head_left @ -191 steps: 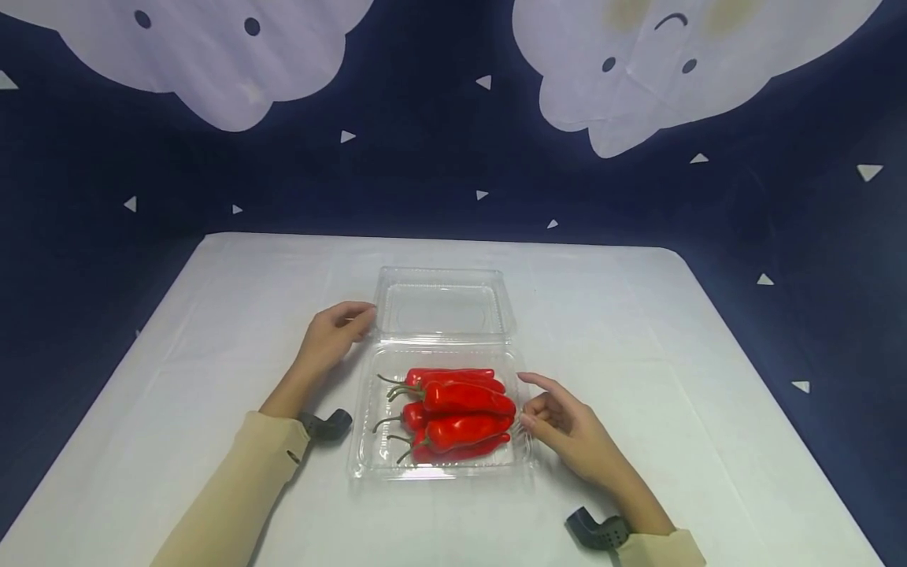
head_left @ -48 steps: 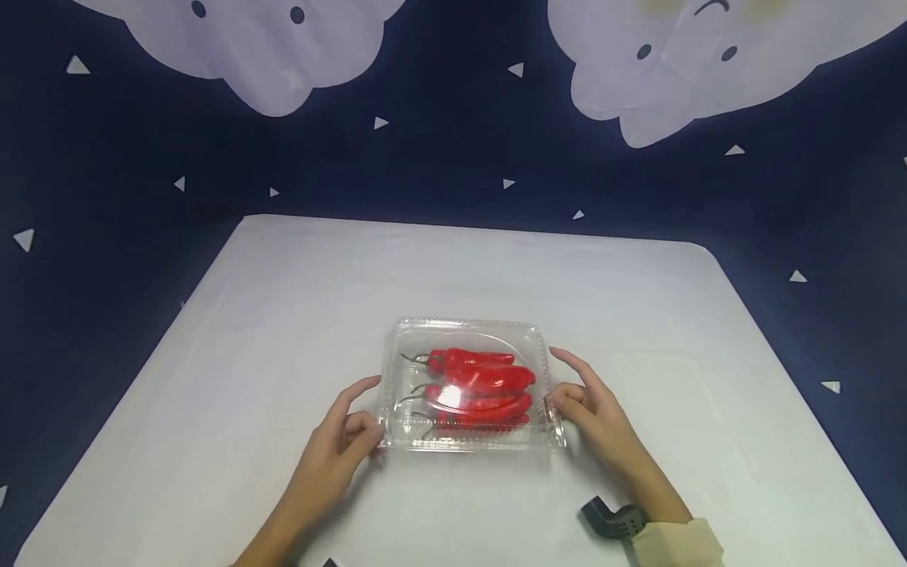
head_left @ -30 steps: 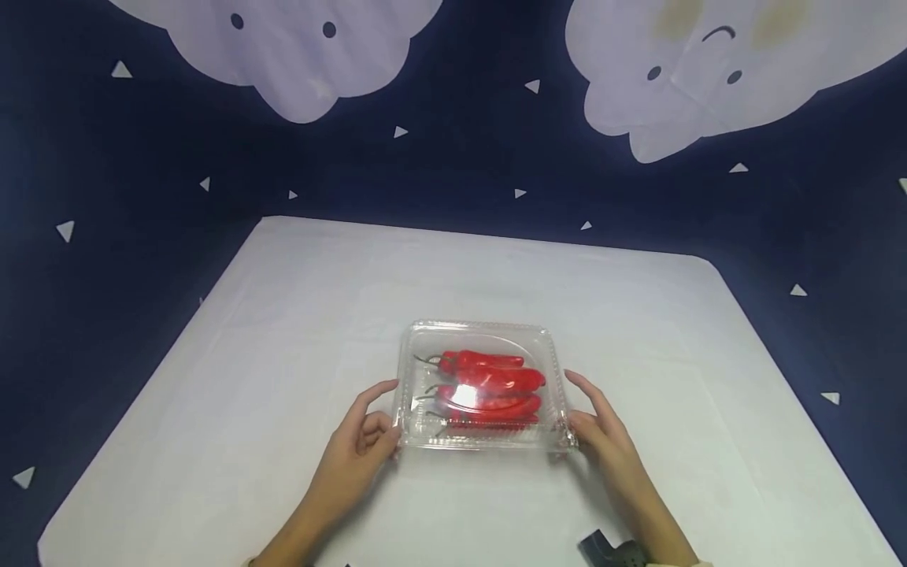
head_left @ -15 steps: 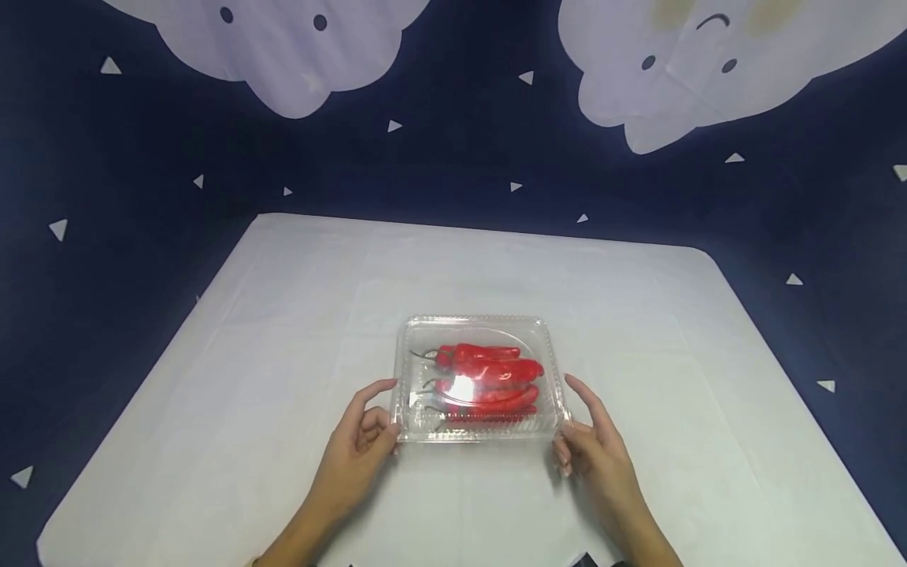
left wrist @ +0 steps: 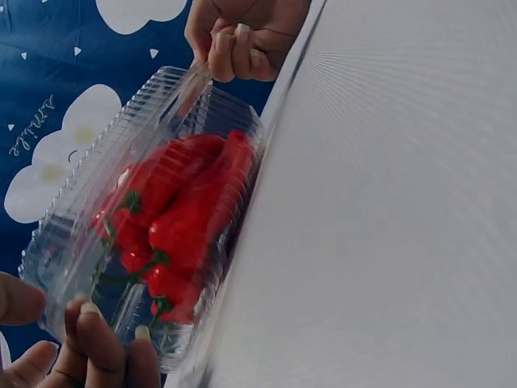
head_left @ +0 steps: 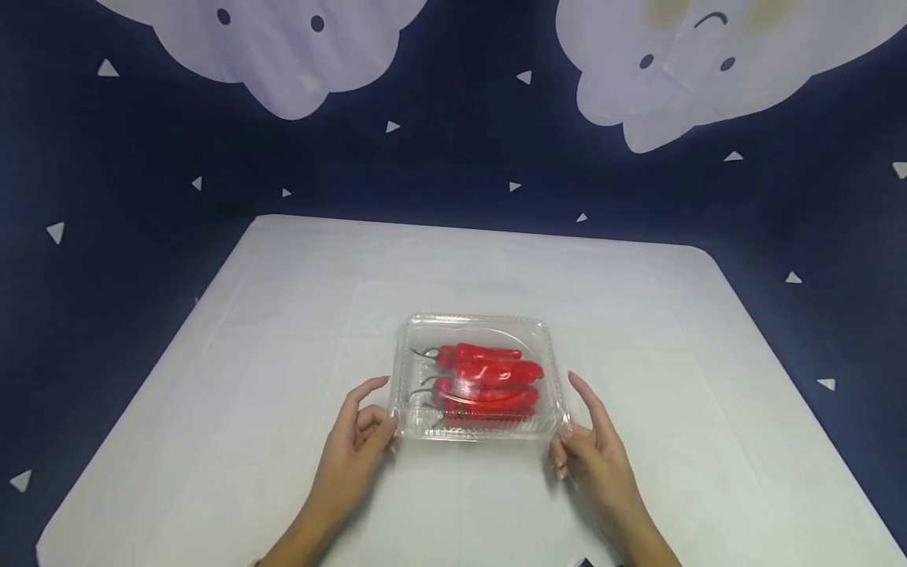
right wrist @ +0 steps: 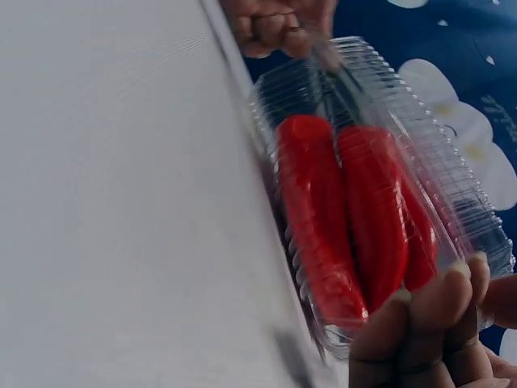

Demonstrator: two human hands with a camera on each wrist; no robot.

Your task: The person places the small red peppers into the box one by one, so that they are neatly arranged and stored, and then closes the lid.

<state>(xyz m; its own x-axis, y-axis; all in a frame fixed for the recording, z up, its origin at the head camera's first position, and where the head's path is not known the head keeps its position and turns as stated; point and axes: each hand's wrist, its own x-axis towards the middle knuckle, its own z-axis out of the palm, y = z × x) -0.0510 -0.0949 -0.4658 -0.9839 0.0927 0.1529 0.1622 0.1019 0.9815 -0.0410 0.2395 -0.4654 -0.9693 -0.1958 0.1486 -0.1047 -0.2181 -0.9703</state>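
Note:
A clear plastic clamshell container [head_left: 482, 435] lies on the white table, its lid down over several red chili peppers [head_left: 496, 372] with thin green stems. At its front left corner, my left hand [head_left: 353, 445] pinches the rim between thumb and curled fingers, the index finger stretched along the side. My right hand [head_left: 601, 465] pinches the front right corner in the same manner. In the left wrist view, the peppers [left wrist: 190, 222] show through the ribbed side wall. The right wrist view has the red tips of the peppers [right wrist: 371, 202] close up.
The white-covered table [head_left: 298, 299] spreads around the container on all sides. Behind it hangs a dark blue cloth [head_left: 453, 142] with white clouds and small triangles. A bit of dark wrist gear [head_left: 584, 562] shows at the bottom edge.
The lid lay open behind the peppers at first; now it is folded down over them. My left hand came from beside the lid to the front left corner; my right hand slid to the front right corner.

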